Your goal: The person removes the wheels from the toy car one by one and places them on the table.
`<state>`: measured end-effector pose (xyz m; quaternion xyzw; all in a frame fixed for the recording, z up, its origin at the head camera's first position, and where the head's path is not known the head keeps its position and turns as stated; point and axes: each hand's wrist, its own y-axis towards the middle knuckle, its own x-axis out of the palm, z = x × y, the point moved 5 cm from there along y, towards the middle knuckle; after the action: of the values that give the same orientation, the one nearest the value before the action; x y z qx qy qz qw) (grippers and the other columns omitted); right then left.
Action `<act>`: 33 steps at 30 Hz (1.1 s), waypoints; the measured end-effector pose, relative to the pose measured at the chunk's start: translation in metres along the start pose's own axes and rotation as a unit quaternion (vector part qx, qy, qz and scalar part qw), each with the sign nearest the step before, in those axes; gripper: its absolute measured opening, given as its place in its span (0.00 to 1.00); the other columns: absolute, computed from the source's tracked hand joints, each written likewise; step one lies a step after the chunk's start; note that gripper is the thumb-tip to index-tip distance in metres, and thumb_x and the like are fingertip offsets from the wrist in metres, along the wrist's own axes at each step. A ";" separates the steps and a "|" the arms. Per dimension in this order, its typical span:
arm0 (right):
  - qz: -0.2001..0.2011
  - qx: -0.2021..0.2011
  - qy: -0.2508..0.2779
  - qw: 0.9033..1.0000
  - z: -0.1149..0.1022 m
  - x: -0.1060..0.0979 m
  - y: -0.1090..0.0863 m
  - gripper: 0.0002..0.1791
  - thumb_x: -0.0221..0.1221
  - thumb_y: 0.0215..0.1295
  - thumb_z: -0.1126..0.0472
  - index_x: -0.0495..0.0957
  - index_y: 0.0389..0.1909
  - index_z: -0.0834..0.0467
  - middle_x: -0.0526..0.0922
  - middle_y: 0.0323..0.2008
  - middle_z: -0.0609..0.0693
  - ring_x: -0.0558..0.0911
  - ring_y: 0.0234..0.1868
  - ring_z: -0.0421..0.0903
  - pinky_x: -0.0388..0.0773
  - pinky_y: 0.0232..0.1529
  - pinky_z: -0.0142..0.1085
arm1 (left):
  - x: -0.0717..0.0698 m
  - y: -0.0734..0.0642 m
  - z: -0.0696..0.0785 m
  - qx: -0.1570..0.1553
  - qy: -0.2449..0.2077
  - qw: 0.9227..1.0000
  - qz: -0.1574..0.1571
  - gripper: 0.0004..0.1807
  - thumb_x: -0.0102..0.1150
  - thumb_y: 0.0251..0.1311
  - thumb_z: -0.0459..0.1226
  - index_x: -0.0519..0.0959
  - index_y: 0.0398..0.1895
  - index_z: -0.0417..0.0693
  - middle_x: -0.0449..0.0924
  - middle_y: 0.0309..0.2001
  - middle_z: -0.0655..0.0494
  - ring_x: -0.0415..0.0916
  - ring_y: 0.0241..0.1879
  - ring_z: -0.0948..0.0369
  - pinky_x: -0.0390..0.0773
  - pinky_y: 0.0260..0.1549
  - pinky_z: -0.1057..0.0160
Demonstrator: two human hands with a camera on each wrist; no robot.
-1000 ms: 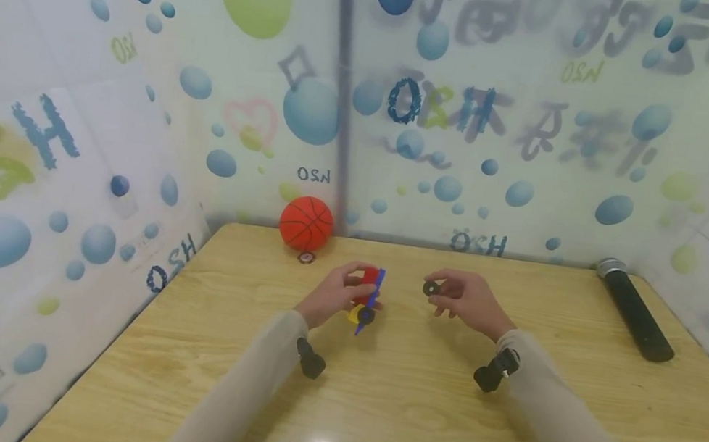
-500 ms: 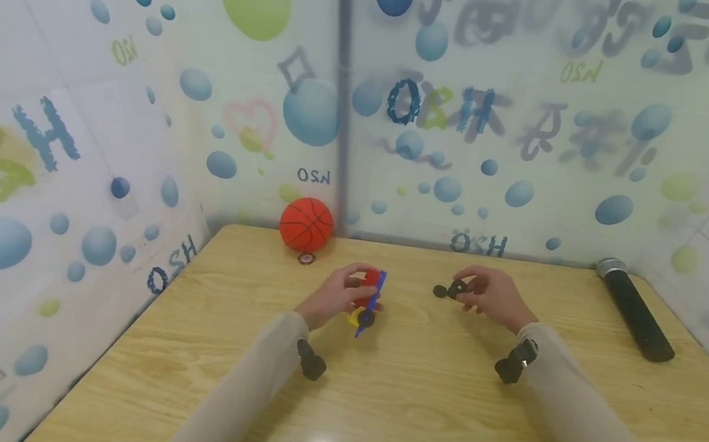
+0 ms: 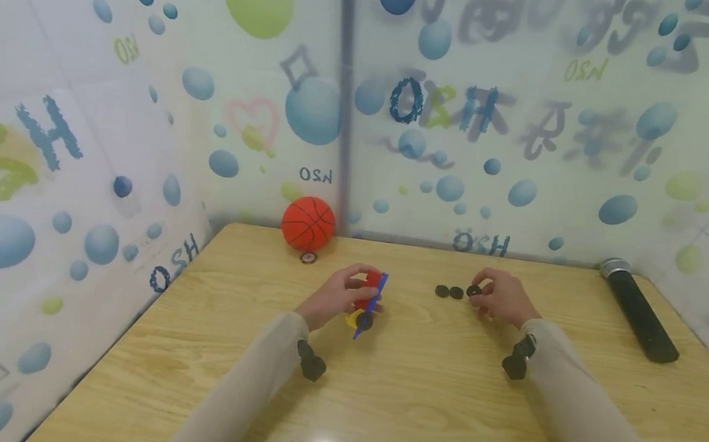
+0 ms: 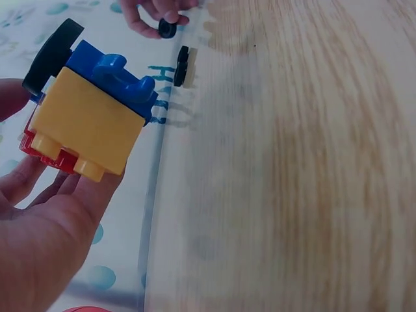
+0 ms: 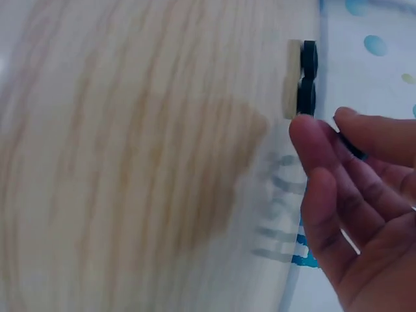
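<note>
My left hand (image 3: pixel 339 294) holds a small toy car made of building blocks (image 3: pixel 375 289) above the table. In the left wrist view its yellow block (image 4: pixel 88 120), its blue axle piece (image 4: pixel 117 78) and one black wheel (image 4: pixel 52 57) show; the red part is mostly hidden. Thumb and fingers of my right hand (image 3: pixel 506 297) pinch a loose black toy wheel (image 3: pixel 474 291), seen edge-on and partly covered in the right wrist view. Just left of it, two more black wheels (image 3: pixel 456 292) lie flat in a row on the tabletop, side by side.
A red basketball (image 3: pixel 308 224) stands at the back left of the wooden table (image 3: pixel 399 401), with a small round disc (image 3: pixel 308 258) before it. On the right lies a black microphone (image 3: pixel 639 312). Patterned walls (image 3: pixel 443 136) enclose the table's back and sides.
My right hand has moved rightward, and two wheels now lie on the table where none lay a second ago. A wheel is still between its fingers. The left hand stays nearly in place.
</note>
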<state>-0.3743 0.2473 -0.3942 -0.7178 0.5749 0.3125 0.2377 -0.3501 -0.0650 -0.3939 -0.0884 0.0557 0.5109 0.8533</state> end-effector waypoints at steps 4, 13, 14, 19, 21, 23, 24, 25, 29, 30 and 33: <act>0.004 0.001 -0.039 0.999 0.004 0.000 0.002 0.16 0.64 0.62 0.67 0.75 0.49 0.67 0.87 0.30 0.60 0.82 0.23 0.43 0.76 0.27 0.35 | 0.001 0.000 -0.001 -0.003 -0.001 1.000 -0.004 0.23 0.55 0.72 0.41 0.68 0.68 0.55 0.80 0.58 0.33 0.87 0.50 0.50 0.82 0.43 0.63; 0.017 -0.018 -0.097 0.995 0.016 -0.001 0.013 0.15 0.67 0.60 0.64 0.79 0.47 0.63 0.85 0.30 0.58 0.80 0.24 0.44 0.75 0.29 0.34 | 0.000 0.000 0.000 0.000 0.000 1.000 -0.009 0.22 0.55 0.73 0.41 0.67 0.67 0.54 0.80 0.58 0.33 0.86 0.51 0.47 0.83 0.46 0.61; 0.017 -0.019 -0.098 0.995 0.016 -0.001 0.013 0.15 0.67 0.59 0.64 0.79 0.47 0.63 0.85 0.29 0.57 0.80 0.24 0.44 0.74 0.28 0.35 | 0.000 0.000 -0.001 -0.001 0.002 1.000 -0.009 0.22 0.55 0.73 0.41 0.68 0.67 0.55 0.80 0.58 0.33 0.86 0.51 0.47 0.83 0.46 0.61; 0.013 -0.013 -0.110 0.994 0.017 0.000 0.014 0.15 0.66 0.59 0.64 0.80 0.47 0.63 0.85 0.28 0.56 0.79 0.23 0.43 0.73 0.28 0.34 | 0.001 0.000 -0.001 -0.004 0.008 1.000 -0.008 0.22 0.55 0.72 0.42 0.68 0.67 0.56 0.82 0.57 0.35 0.87 0.51 0.49 0.81 0.47 0.61; 0.010 -0.008 -0.112 0.994 0.017 0.001 0.015 0.16 0.66 0.59 0.63 0.81 0.48 0.63 0.86 0.28 0.56 0.79 0.23 0.43 0.73 0.28 0.34 | 0.001 -0.001 -0.001 -0.006 0.007 1.000 -0.008 0.22 0.55 0.72 0.42 0.68 0.67 0.56 0.82 0.57 0.36 0.87 0.51 0.50 0.82 0.48 0.60; 0.006 -0.006 -0.114 0.993 0.018 0.001 0.016 0.16 0.65 0.60 0.63 0.81 0.48 0.63 0.86 0.27 0.56 0.80 0.23 0.43 0.74 0.28 0.34 | 0.001 0.000 -0.002 -0.007 0.007 1.000 -0.009 0.22 0.55 0.72 0.42 0.68 0.67 0.56 0.82 0.58 0.36 0.86 0.51 0.50 0.82 0.49 0.59; 0.005 -0.004 -0.114 0.993 0.018 0.002 0.016 0.16 0.65 0.60 0.63 0.81 0.48 0.63 0.85 0.27 0.55 0.79 0.23 0.43 0.73 0.28 0.34 | 0.001 0.000 -0.002 -0.007 0.008 1.000 -0.010 0.22 0.55 0.73 0.42 0.68 0.67 0.56 0.82 0.58 0.37 0.86 0.51 0.50 0.82 0.49 0.58; 0.004 -0.001 -0.116 0.993 0.019 0.002 0.016 0.16 0.65 0.60 0.63 0.81 0.49 0.63 0.85 0.26 0.55 0.79 0.23 0.43 0.73 0.28 0.34 | 0.001 0.000 -0.002 -0.009 0.008 1.000 -0.011 0.22 0.55 0.72 0.42 0.68 0.67 0.57 0.82 0.58 0.37 0.86 0.52 0.50 0.82 0.50 0.58; 0.005 0.000 -0.124 0.992 0.018 0.002 0.017 0.16 0.65 0.60 0.63 0.81 0.49 0.63 0.84 0.27 0.55 0.79 0.24 0.44 0.73 0.28 0.34 | 0.002 0.000 -0.002 -0.011 0.014 1.000 -0.012 0.23 0.55 0.72 0.43 0.68 0.68 0.57 0.82 0.58 0.38 0.86 0.52 0.51 0.82 0.50 0.58; 0.007 0.004 -0.124 0.992 0.019 0.002 0.017 0.16 0.65 0.60 0.63 0.81 0.49 0.62 0.84 0.27 0.55 0.79 0.24 0.45 0.73 0.28 0.34 | 0.002 0.000 -0.002 -0.011 0.014 1.000 -0.013 0.23 0.55 0.72 0.43 0.67 0.68 0.57 0.82 0.58 0.38 0.86 0.52 0.51 0.82 0.50 0.59; 0.009 0.003 -0.130 0.992 0.017 0.003 0.017 0.17 0.65 0.60 0.63 0.81 0.50 0.63 0.85 0.30 0.58 0.79 0.27 0.46 0.73 0.29 0.36 | 0.002 0.001 -0.002 -0.011 0.010 1.000 -0.013 0.23 0.55 0.72 0.43 0.67 0.68 0.57 0.82 0.58 0.38 0.86 0.52 0.51 0.82 0.50 0.59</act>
<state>-0.3938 0.2530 -0.4076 -0.6652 0.5467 0.4032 0.3099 -0.3497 -0.0635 -0.3966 -0.1035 0.0579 0.4990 0.8585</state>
